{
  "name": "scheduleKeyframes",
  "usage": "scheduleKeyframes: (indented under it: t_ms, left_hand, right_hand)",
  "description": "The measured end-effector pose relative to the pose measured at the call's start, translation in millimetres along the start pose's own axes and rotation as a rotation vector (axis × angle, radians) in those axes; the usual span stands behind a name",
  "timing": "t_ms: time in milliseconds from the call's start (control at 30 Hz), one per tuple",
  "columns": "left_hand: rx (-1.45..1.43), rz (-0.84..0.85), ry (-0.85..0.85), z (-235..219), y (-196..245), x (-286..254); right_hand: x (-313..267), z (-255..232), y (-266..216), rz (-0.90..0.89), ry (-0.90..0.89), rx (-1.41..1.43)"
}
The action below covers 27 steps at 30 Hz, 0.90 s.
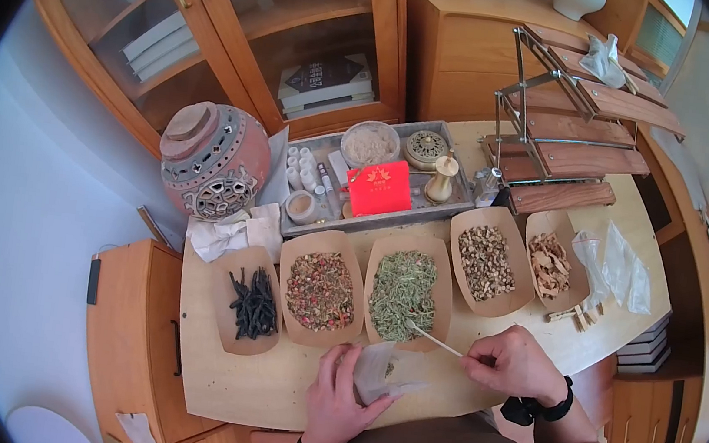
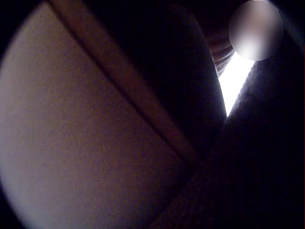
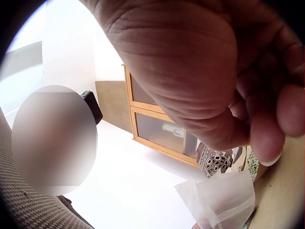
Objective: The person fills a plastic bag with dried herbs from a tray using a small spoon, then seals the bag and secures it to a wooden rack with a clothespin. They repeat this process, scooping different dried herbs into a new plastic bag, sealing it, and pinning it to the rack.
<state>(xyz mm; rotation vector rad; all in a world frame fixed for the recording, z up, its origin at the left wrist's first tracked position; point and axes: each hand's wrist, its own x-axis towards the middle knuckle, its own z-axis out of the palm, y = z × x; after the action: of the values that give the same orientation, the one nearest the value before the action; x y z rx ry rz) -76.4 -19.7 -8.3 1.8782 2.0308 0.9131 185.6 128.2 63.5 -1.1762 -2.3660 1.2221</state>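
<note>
In the head view my left hand [image 1: 338, 408] holds a small translucent white pouch [image 1: 373, 378] between thumb and fingers near the table's front edge. A little dried herb shows in its opening. My right hand [image 1: 518, 363] pinches the handle of a thin pale spoon [image 1: 444, 345], whose tip lies in the green dried herb [image 1: 402, 290] in a paper tray. The right wrist view shows the curled fingers [image 3: 267, 133] close up and the white pouch [image 3: 228, 198] below them. Spoon and left hand are mostly hidden there. The left wrist view is dark and shows neither hand's work clearly.
Other paper trays hold black strips [image 1: 254, 306], a reddish herb mix [image 1: 320, 292], brown pieces [image 1: 487, 263] and pale chips [image 1: 549, 266]. Behind stand a grey tray [image 1: 452, 208] with small vessels, a clay pot [image 1: 226, 154] and a folding wooden rack [image 1: 572, 154]. Plastic bags [image 1: 629, 270] lie right.
</note>
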Motion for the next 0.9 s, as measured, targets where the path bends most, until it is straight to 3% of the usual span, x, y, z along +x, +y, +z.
scheduleKeyframes:
  t_ms: [567,633,867,900]
  left_hand:
    - [0.015,-0.044,-0.008,-5,2,-2]
    - [-0.016,-0.023,-0.018,-2,2,-2]
    - [-0.016,-0.003,0.012,0,2,-2]
    - [0.010,-0.009,0.011,-3,3,-3]
  right_hand:
    - [-3,-3,1,-0.095,0.016,-0.029]
    - [-7,-6,-1,-0.001,0.023,0.034]
    - [-12,-3,2,-0.021,0.053,0.080]
    - [-13,-2,1,0.049,0.040,0.149]
